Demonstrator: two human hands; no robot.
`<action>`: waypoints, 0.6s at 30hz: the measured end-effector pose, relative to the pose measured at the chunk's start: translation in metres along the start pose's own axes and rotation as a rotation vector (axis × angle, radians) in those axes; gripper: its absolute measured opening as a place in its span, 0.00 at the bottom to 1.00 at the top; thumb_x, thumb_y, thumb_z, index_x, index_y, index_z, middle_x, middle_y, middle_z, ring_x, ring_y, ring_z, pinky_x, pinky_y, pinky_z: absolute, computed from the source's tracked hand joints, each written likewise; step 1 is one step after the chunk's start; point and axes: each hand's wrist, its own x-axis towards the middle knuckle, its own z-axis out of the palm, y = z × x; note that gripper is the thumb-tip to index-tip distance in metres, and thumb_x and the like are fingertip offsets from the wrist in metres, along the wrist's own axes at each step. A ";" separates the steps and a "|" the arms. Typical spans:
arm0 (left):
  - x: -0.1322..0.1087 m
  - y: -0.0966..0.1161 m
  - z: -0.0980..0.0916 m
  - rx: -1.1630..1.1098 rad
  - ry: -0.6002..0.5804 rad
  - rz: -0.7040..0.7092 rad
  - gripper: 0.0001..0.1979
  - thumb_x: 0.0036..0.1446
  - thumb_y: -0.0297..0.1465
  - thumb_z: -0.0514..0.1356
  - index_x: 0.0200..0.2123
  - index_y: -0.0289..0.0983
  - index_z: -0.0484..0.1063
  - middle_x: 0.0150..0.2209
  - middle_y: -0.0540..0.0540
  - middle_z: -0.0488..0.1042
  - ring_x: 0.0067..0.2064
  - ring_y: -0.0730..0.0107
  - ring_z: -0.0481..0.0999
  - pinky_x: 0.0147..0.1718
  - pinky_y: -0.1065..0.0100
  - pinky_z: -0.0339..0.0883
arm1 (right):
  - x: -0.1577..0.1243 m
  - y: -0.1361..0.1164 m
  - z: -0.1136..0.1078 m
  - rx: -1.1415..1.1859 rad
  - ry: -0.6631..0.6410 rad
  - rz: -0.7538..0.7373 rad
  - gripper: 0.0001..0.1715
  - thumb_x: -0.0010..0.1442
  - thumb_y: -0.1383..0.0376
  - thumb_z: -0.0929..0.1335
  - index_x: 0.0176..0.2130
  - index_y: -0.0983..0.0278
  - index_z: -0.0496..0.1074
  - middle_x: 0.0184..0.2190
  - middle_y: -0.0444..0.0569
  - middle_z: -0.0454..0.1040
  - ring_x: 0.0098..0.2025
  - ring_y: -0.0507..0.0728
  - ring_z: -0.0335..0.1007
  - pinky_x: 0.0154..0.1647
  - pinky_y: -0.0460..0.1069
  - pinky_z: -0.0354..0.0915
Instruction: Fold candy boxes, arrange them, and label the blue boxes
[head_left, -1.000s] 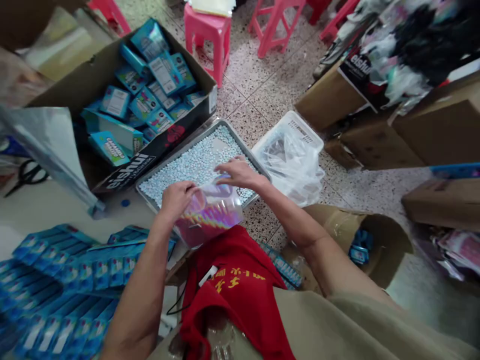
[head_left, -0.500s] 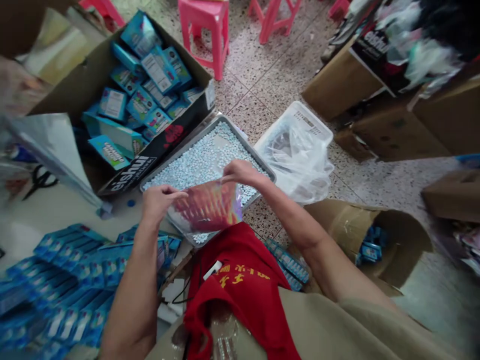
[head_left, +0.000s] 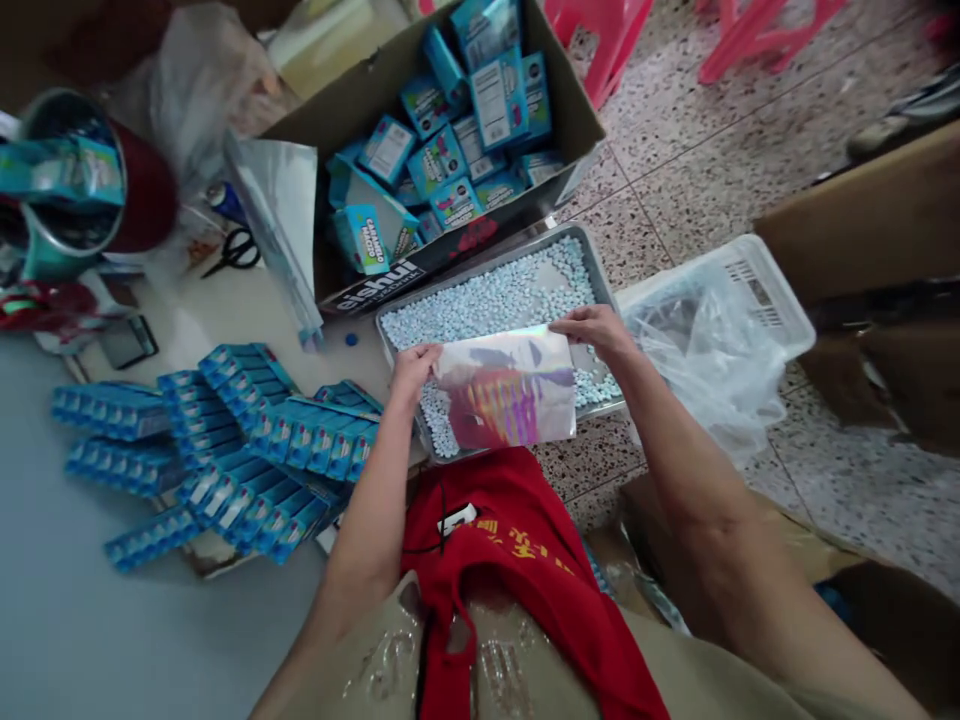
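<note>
A shiny, iridescent silver bag [head_left: 517, 395] is stretched between my two hands, reflecting red and purple. My left hand [head_left: 415, 372] pinches its upper left corner, and my right hand [head_left: 596, 330] pinches the upper right corner. Beneath it lies a metal tray [head_left: 388, 318] spread with many small pale blue and white candies [head_left: 480, 290]. The bag hides the tray's middle and part of its near edge. Whether the bag has anything inside, I cannot tell.
Behind the tray stands a carton [head_left: 330, 290] of blue candy boxes [head_left: 439, 165]. Rows of blue boxes [head_left: 255, 420] cover the table at left, near black scissors [head_left: 234, 250] and silver bags [head_left: 281, 220]. A white basket [head_left: 780, 300] with clear plastic [head_left: 697, 350] sits right; cartons [head_left: 862, 210] stand beyond.
The view has swung left, so the tray and carton appear farther right. The bag now lies flatter to the camera, with its silver face showing more. Both hands keep their hold on its corners.
</note>
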 end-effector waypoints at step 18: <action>-0.008 -0.034 0.009 -0.328 0.146 0.018 0.12 0.53 0.37 0.73 0.35 0.33 0.81 0.30 0.46 0.82 0.36 0.64 0.83 0.41 0.64 0.78 | -0.041 -0.048 0.191 -0.672 -0.015 -0.715 0.23 0.75 0.64 0.60 0.60 0.66 0.76 0.57 0.58 0.78 0.56 0.65 0.68 0.61 0.57 0.61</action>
